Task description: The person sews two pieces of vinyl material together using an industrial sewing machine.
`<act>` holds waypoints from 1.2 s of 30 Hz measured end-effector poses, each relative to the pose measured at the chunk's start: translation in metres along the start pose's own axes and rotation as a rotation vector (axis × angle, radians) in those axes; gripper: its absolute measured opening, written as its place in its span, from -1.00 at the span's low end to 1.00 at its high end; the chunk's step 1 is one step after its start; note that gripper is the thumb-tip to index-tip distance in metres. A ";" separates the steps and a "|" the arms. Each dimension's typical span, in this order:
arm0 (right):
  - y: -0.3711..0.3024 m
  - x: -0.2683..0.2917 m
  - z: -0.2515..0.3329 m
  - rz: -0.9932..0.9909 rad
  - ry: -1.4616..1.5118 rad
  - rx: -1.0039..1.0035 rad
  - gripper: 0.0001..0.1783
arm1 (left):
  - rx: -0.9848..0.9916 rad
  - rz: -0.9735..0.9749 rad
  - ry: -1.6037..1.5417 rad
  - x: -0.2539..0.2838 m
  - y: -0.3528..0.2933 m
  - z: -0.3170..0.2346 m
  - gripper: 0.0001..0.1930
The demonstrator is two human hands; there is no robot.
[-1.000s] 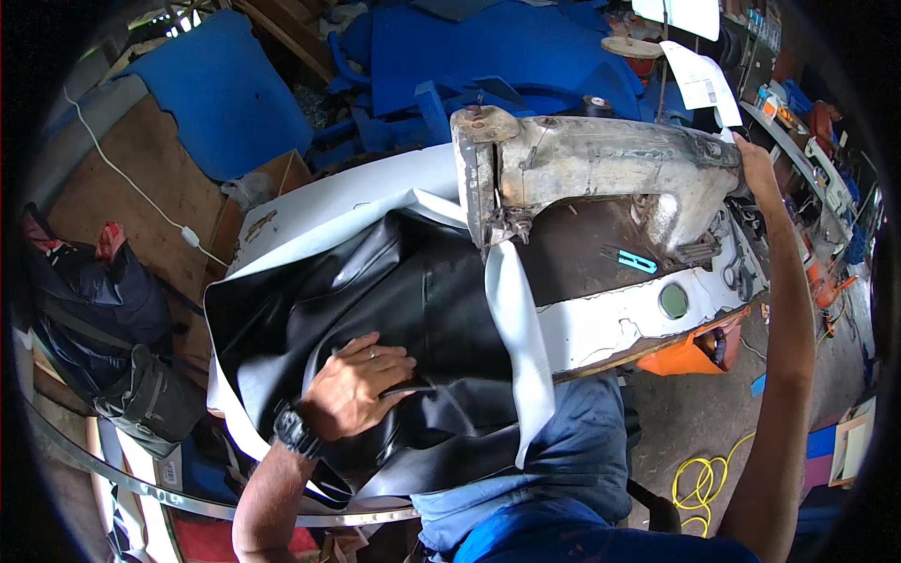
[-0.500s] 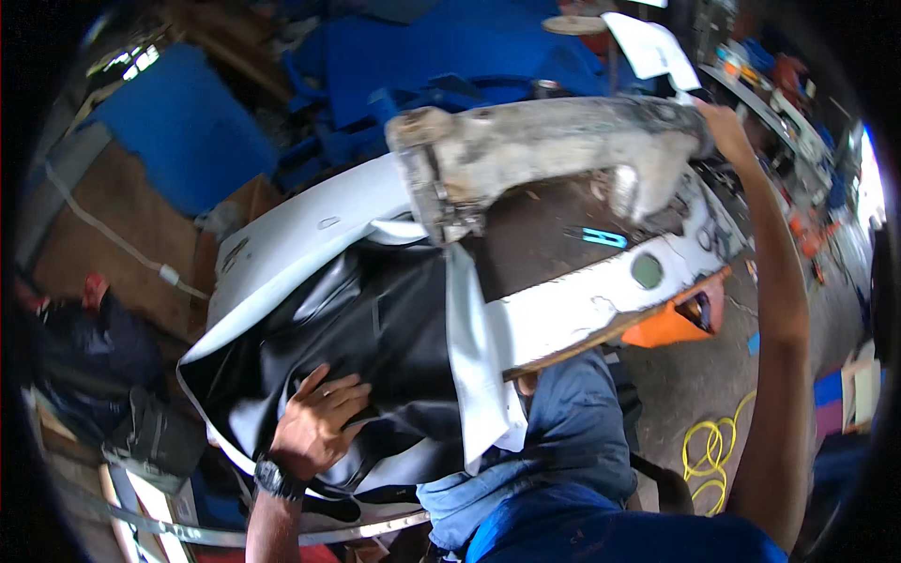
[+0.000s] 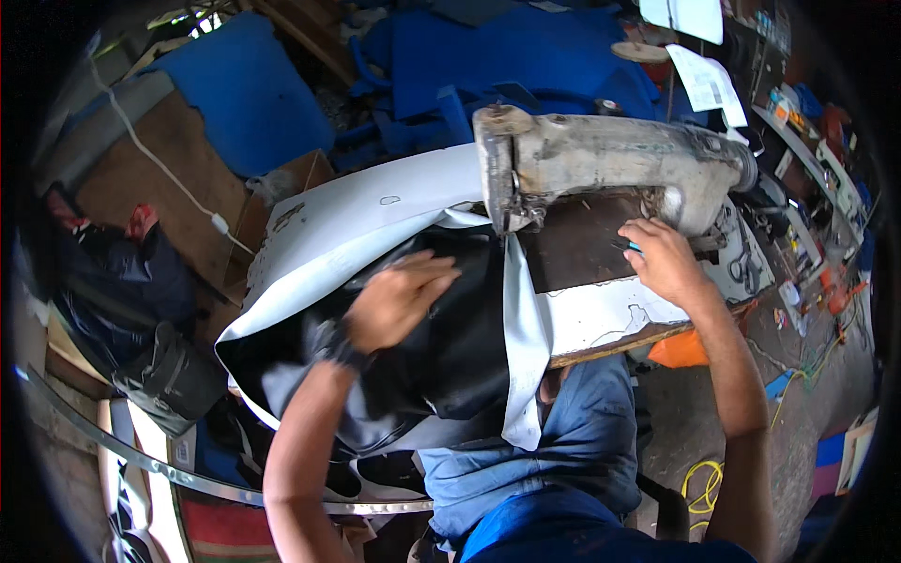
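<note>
A worn, off-white sewing machine (image 3: 610,150) stands across the table (image 3: 601,314). Under its needle end runs a black vinyl sheet (image 3: 460,347) with a white backing that shows along its folded edges. My left hand (image 3: 399,296) is over the black vinyl, fingers stretched and slightly blurred; whether it touches the sheet I cannot tell. On the brown machine bed, my right hand (image 3: 664,261) has its fingers closed round small light-blue thread snips (image 3: 635,247), mostly hidden by the hand. Scissors (image 3: 744,270) lie on the table beyond my right wrist.
An orange bag (image 3: 676,350) hangs below the table's front edge. Dark bags (image 3: 164,375) are at the left, near a curved metal strip (image 3: 216,479). Blue sheets (image 3: 526,61) fill the area behind the machine. A yellow hose (image 3: 704,483) lies on the floor at right.
My right hand has come off the machine's handwheel end and down onto the snips on the bed. The left hand has slid forward and right over the vinyl. The whole view has shifted.
</note>
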State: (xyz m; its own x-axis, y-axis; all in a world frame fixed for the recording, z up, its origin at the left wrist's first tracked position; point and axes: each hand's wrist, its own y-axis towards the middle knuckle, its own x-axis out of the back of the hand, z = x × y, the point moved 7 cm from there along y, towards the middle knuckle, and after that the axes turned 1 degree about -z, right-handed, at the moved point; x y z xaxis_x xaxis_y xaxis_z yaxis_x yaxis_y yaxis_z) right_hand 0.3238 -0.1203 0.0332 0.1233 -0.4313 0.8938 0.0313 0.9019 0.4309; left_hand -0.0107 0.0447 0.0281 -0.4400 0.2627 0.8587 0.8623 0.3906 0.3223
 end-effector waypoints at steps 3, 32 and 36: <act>0.004 -0.047 -0.024 0.150 -0.173 -0.065 -0.46 | 0.048 -0.041 0.277 -0.030 0.016 0.023 -0.55; 0.052 -0.063 0.229 0.136 0.745 0.185 -0.83 | 0.370 0.132 -0.254 0.003 -0.051 0.065 -0.68; 0.056 -0.073 0.252 0.123 0.477 0.386 -0.77 | 0.315 0.460 -0.356 -0.011 -0.022 0.071 -0.68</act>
State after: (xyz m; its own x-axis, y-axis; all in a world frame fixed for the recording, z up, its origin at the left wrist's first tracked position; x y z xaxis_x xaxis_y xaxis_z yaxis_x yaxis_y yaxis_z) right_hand 0.0667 -0.0443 0.0235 0.5355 -0.1860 0.8238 -0.3611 0.8314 0.4224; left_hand -0.0423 0.0955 -0.0168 -0.1472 0.7190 0.6793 0.8912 0.3944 -0.2243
